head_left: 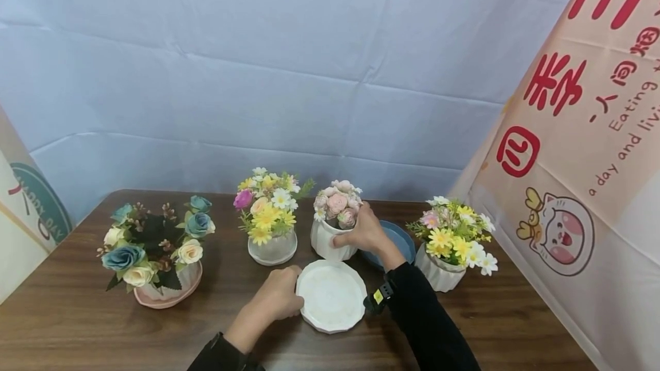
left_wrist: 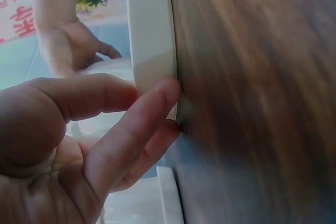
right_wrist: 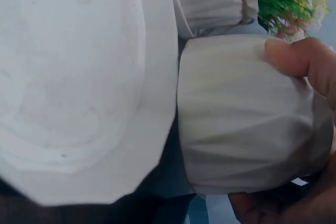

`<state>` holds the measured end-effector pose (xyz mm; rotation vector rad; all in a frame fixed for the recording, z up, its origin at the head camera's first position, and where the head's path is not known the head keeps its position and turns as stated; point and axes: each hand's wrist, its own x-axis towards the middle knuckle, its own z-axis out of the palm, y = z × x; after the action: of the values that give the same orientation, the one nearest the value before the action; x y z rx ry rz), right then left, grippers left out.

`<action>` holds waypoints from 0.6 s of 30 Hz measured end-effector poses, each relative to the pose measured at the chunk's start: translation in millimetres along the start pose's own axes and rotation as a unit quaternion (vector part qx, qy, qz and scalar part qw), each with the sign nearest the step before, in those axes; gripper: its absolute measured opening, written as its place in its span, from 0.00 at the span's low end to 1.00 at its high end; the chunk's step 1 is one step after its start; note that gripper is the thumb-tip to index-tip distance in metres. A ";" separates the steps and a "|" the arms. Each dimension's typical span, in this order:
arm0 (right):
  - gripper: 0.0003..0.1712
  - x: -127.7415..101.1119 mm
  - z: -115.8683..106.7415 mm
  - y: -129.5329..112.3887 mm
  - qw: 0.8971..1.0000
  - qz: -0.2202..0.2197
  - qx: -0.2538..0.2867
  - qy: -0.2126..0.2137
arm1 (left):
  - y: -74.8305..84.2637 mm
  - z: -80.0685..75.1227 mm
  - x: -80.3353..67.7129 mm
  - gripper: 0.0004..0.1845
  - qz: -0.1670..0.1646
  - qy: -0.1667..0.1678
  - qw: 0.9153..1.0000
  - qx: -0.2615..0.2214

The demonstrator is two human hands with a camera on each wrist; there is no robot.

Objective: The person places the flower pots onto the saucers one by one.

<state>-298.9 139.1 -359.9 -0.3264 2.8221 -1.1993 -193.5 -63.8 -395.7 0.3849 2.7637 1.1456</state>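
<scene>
A white saucer with a faceted rim [head_left: 332,296] lies flat on the table at front centre. My left hand [head_left: 278,293] pinches its left edge; in the left wrist view the fingertips [left_wrist: 170,90] meet the saucer's side [left_wrist: 152,24] low, close to the wood. Just behind the saucer stands a white fluted flowerpot [head_left: 330,244] holding pale pink artificial flowers [head_left: 337,204]. My right hand [head_left: 365,231] grips this pot from its right side, near the top. In the right wrist view the pot's pleated wall [right_wrist: 241,114] is right beside the saucer's rim [right_wrist: 157,77].
Left of centre, a pot of yellow and white flowers [head_left: 270,210] stands on a white saucer [head_left: 273,256]. Blue and cream roses [head_left: 129,256] fill a pot on a pink saucer [head_left: 165,301] at far left. A blue plate [head_left: 399,239] and another white flowerpot [head_left: 438,271] are to the right.
</scene>
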 end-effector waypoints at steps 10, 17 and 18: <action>0.68 -21.9 2.4 -3.8 1.000 -0.009 -0.011 0.012 | -1.5 0.1 0.3 0.19 0.012 0.010 1.000 -0.003; 0.66 -39.4 3.8 -4.8 0.999 -0.040 0.015 0.022 | -1.6 -0.4 -0.7 0.20 0.007 0.005 1.000 -0.017; 0.66 -41.6 3.3 -5.0 0.999 -0.044 0.017 0.023 | -1.3 -0.4 -0.5 0.20 0.007 0.004 1.000 -0.020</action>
<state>-257.0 142.4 -359.9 -0.4295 2.8497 -1.2864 -193.3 -65.0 -396.4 0.3957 2.7442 1.2060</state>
